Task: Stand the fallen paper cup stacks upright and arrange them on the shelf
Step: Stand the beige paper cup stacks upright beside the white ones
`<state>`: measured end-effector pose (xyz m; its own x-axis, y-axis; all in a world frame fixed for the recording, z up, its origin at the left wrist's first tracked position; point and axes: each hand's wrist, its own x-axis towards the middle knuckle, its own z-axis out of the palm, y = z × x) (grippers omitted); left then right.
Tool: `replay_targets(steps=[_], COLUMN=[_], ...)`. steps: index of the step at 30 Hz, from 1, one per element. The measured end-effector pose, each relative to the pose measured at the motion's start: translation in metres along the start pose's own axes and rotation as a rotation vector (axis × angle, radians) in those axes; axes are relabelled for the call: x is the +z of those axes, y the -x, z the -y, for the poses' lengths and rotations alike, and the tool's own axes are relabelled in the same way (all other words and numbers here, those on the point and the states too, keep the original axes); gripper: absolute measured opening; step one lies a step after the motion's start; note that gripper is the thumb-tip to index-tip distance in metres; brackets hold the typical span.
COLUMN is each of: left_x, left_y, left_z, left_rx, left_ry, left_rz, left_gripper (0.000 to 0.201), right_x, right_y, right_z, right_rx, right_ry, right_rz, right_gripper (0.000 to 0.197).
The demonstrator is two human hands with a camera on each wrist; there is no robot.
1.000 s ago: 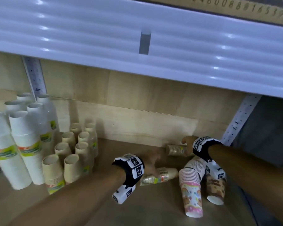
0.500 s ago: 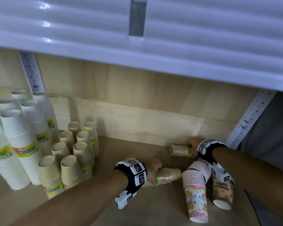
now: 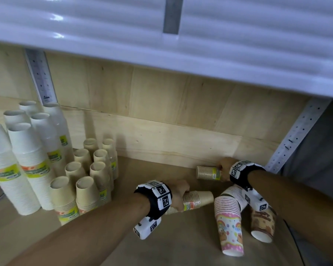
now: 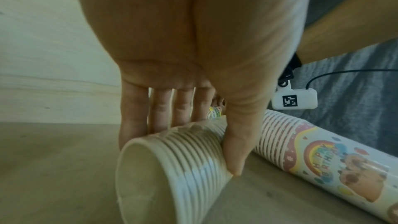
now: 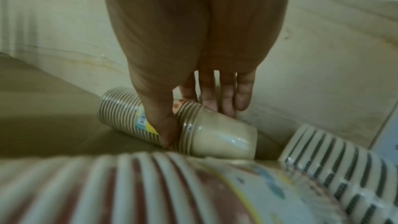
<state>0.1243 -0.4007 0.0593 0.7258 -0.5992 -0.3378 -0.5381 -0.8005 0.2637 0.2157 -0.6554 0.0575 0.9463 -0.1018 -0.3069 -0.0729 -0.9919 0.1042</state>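
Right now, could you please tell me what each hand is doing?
Left hand: grips a fallen brown stack.
Right hand: grips another brown stack.

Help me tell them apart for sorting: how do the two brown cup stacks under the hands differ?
The stack in the left hand lies mid-shelf, near the front; the stack in the right hand lies against the back wall. In the head view, the left hand's stack points its closed base right, while the right hand's stack points its rim end left. Both are sleeved brown paper cups lying on their sides, each held by thumb and fingers.
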Motion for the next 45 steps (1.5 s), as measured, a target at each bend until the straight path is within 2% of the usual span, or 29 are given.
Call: replay_targets(steps=[2, 6, 10, 12, 16, 19, 26, 31, 37, 41, 45], left_x=[-0.001, -0.002, -0.005, -0.01, -0.016, -0.014, 0.002, 0.009, 0.022, 0.026, 0.016], left_y=[0.003, 0.01, 0.017, 0.023, 0.035, 0.04, 0.044, 0.043, 0.044, 0.044, 0.048], left_z=[0.003, 0.013, 0.025, 0.029, 0.036, 0.042, 0.048, 0.05, 0.052, 0.056, 0.059], left_rx=[-0.014, -0.056, -0.097, -0.113, -0.155, -0.158, -0.223, -0.238, -0.222, -0.201, -0.173], left_ry=[0.008, 0.096, 0.275, 0.342, 0.377, 0.468, 0.619, 0.622, 0.579, 0.63, 0.706], left_rz=[-0.022, -0.062, -0.116, -0.165, -0.303, -0.384, -0.532, -0.538, -0.512, -0.511, -0.522], left_gripper=[0.058, 0.055, 0.06, 0.066, 0.063, 0.062, 0.058, 0.058, 0.057, 0.054, 0.062], right_x=[-0.005, -0.027, -0.042, -0.049, -0.061, -0.064, -0.072, -0.068, -0.059, -0.051, -0.054], right_y=[0.003, 0.034, 0.052, 0.061, 0.08, 0.092, 0.118, 0.133, 0.142, 0.141, 0.137], right_z=[0.004, 0.023, 0.036, 0.041, 0.054, 0.071, 0.101, 0.129, 0.143, 0.145, 0.146], right_rx=[-0.013, -0.062, -0.048, -0.074, -0.093, -0.124, -0.21, -0.262, -0.276, -0.273, -0.258], right_ry=[0.038, 0.029, -0.022, -0.047, -0.108, -0.102, -0.199, -0.241, -0.262, -0.254, -0.236], right_rz=[-0.009, -0.057, -0.141, -0.156, -0.185, -0.221, -0.107, -0.086, -0.075, -0.097, -0.133], right_gripper=[0.03, 0.041, 0.044, 0.045, 0.05, 0.041, 0.049, 0.043, 0.046, 0.05, 0.049])
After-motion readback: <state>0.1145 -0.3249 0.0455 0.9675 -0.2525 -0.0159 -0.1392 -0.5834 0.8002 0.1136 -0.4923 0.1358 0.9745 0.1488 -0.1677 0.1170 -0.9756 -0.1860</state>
